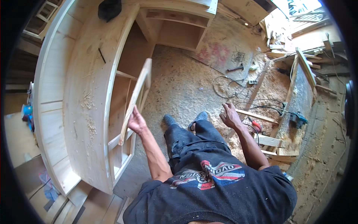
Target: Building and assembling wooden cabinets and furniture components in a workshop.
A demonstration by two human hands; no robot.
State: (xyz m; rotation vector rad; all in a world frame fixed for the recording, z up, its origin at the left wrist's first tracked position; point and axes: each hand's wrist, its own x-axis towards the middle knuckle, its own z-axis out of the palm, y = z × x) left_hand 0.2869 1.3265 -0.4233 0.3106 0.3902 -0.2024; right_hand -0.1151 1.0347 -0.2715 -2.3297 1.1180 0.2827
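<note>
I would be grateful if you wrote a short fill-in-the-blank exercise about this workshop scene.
1. The left hand holds a slim frame made of ____.
2. The right hand holds ____.
3. The power tool near the picture's right edge is coloured mainly ____.
4. The long cabinet stands mainly on the ____ side of the picture.

Missing words: wood; nothing; blue; left.

The black T-shirt (231, 198) bears lettering (233, 168) across its red-white-blue print (206, 175). Pink floor marks (215, 53) beyond the T-shirt are unreadable.
</note>
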